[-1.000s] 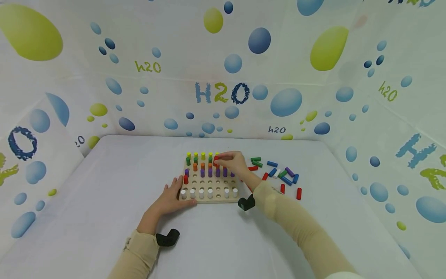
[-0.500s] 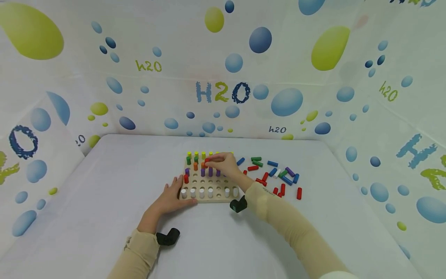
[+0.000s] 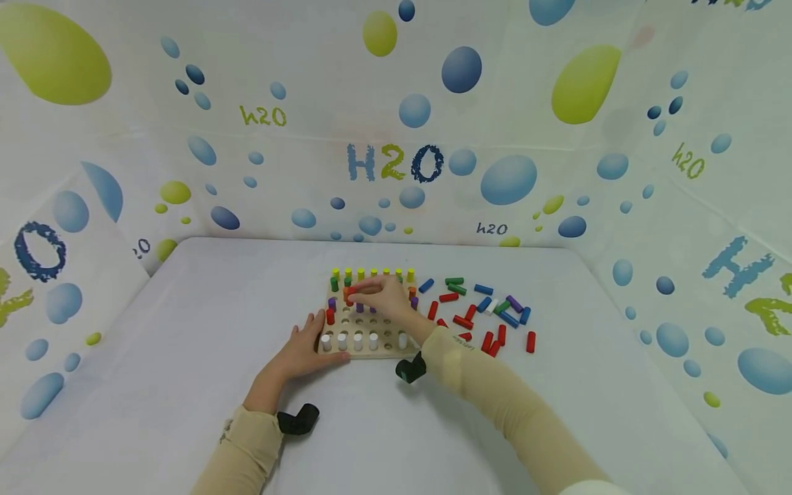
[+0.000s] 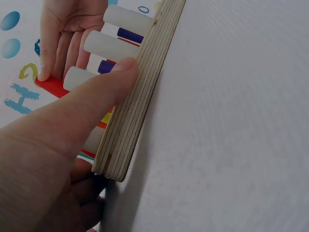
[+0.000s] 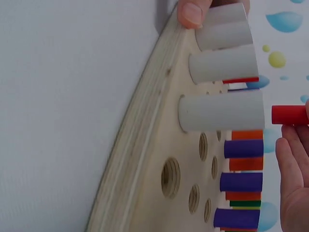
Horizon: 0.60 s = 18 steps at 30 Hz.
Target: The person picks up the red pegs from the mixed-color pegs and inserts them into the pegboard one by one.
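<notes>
A wooden pegboard (image 3: 371, 355) stands on the white table, with rows of coloured pegs upright in its holes. My left hand (image 3: 299, 354) rests at its near left corner, thumb along the front edge and fingers spread along the left side. Between thumb and fingertips, my right hand (image 3: 386, 300) pinches a red peg (image 3: 350, 292) over the left part of the orange and purple rows. In the right wrist view, that red peg is raised beyond the white pegs (image 5: 224, 112). Another red peg (image 3: 330, 317) stands in the left column, beside my left fingertips.
Several loose red pegs (image 3: 463, 322) lie right of the board. Beyond them are loose blue pegs (image 3: 484, 290), green pegs (image 3: 454, 281) and a purple peg (image 3: 514, 304). A printed white backdrop (image 3: 278, 172) rises behind the table.
My right hand has moved left across the board with the red peg, uncovering yellow pegs and loose red pegs on the right. My left hand has stayed at the corner.
</notes>
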### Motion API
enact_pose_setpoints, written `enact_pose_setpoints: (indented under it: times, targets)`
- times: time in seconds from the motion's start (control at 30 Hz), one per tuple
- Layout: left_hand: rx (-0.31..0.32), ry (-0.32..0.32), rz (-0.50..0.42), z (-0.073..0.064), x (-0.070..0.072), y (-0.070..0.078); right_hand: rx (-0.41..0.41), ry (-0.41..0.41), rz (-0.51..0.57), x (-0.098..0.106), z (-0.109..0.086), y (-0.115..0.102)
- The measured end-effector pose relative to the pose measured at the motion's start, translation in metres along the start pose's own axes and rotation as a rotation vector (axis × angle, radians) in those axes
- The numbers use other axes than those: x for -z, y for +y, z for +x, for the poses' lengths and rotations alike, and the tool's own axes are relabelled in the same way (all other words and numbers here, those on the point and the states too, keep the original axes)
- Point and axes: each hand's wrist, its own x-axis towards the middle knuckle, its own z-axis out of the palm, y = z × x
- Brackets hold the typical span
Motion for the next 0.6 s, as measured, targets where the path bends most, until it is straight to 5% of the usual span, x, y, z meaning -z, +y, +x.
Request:
enact_pose_setpoints:
  times: [0.6]
  targets:
    - [-0.009,0.003,0.005,0.0,0.001,0.001,-0.009,-0.019,0.018,-0.017,-0.006,0.006]
